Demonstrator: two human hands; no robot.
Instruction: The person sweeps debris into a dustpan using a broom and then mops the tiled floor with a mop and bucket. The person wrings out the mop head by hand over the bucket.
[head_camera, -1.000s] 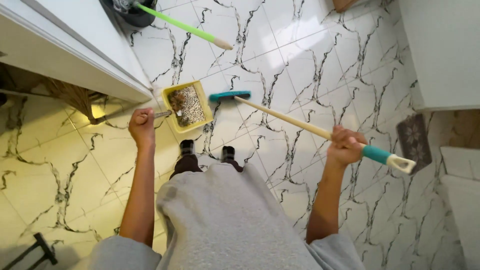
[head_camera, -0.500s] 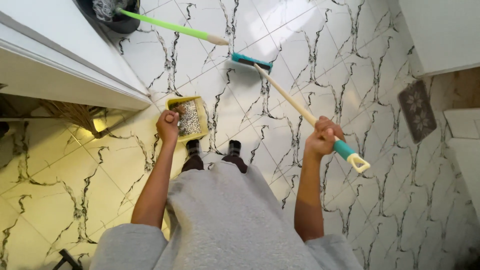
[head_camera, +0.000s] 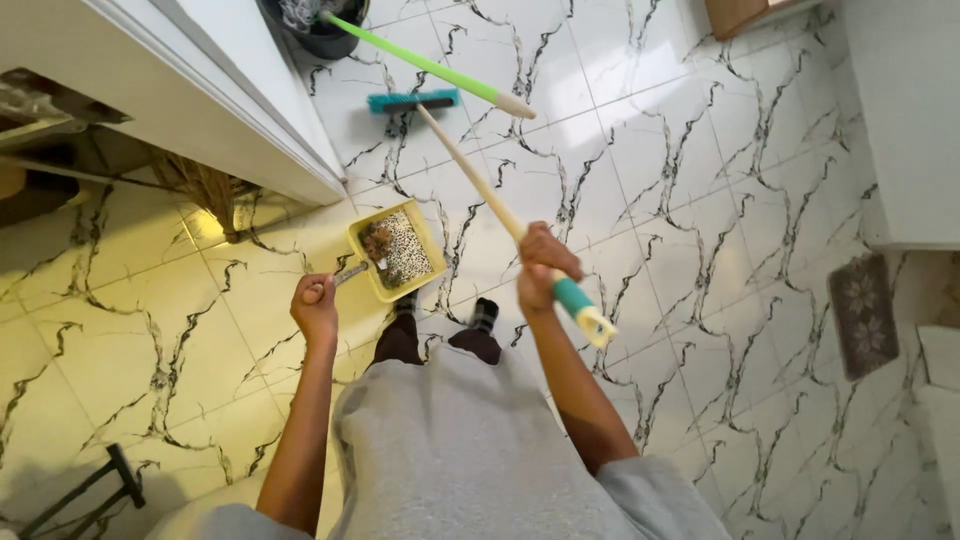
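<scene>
My left hand (head_camera: 316, 306) grips the handle of a yellow dustpan (head_camera: 395, 250) that holds a heap of speckled dirt. It hangs just above the marble-patterned floor, in front of my feet. My right hand (head_camera: 545, 264) is closed around the pale wooden stick of a broom (head_camera: 480, 175), near its teal grip. The broom's teal head (head_camera: 412, 100) rests on the tiles far ahead, beside the white cabinet.
A mop with a green handle (head_camera: 425, 66) leans out of a dark bucket (head_camera: 318, 30) at the top. A white cabinet (head_camera: 190, 90) runs along the left. A patterned mat (head_camera: 865, 312) lies at right, a black metal frame (head_camera: 85, 490) at bottom left.
The broom head has swung forward and left, away from the dustpan toward the bucket. My left hand keeps carrying the filled dustpan; the view has shifted forward.
</scene>
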